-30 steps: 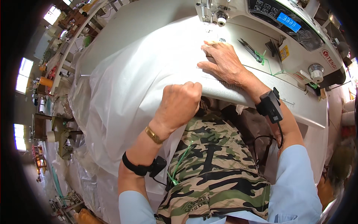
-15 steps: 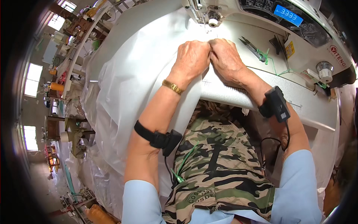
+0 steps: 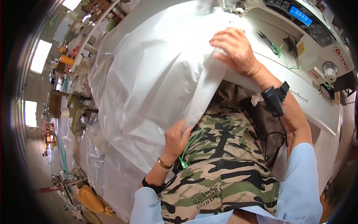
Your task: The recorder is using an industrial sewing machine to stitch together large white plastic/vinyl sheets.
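Observation:
A large white, slightly see-through sheet (image 3: 149, 71) spreads across the sewing machine's bed and hangs down on the left. My left hand (image 3: 177, 140) is low beside my lap, its fingers closed on the sheet's near edge. A folded strip of that edge runs up from there toward my right hand (image 3: 236, 50). The right hand is at the machine's lit needle area, fingers stretched out and thumb apart, over the sheet's edge; motion blurs it a little. Beyond it is the sewing machine's presser area (image 3: 236, 8), partly cut off at the top.
Thread snips (image 3: 269, 43) with green thread lie on the machine bed, right of my right hand. A blue display (image 3: 300, 15) glows on the machine head, and a round knob (image 3: 330, 71) is at the right. My lap has a camouflage apron (image 3: 227, 145). Cluttered benches fill the left.
Both hands were together near the needle. My left hand has come down toward my lap along the sheet's edge; my right hand has opened its fingers and moved slightly right. The view has shifted.

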Motion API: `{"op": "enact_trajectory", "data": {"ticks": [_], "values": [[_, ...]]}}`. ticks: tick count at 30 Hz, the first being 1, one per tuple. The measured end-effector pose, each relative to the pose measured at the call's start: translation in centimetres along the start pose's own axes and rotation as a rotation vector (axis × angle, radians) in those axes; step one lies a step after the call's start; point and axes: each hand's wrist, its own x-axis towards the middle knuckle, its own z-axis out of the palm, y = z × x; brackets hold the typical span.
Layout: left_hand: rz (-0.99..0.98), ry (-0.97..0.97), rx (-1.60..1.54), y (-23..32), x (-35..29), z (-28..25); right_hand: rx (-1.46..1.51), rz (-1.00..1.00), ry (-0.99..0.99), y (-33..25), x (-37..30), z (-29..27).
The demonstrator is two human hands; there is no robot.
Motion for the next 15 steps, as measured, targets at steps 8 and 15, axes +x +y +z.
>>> {"op": "enact_trajectory", "data": {"ticks": [8,15], "values": [[0.311,-0.623,-0.294,4.3,-0.8,-4.8,0.315,-0.153,-1.077,-15.3,-1.1,-1.0],[0.171,0.07,0.241,-1.1,3.3,-0.5,0.214,0.129,-1.338,-14.5,-12.3,-0.1]]}}
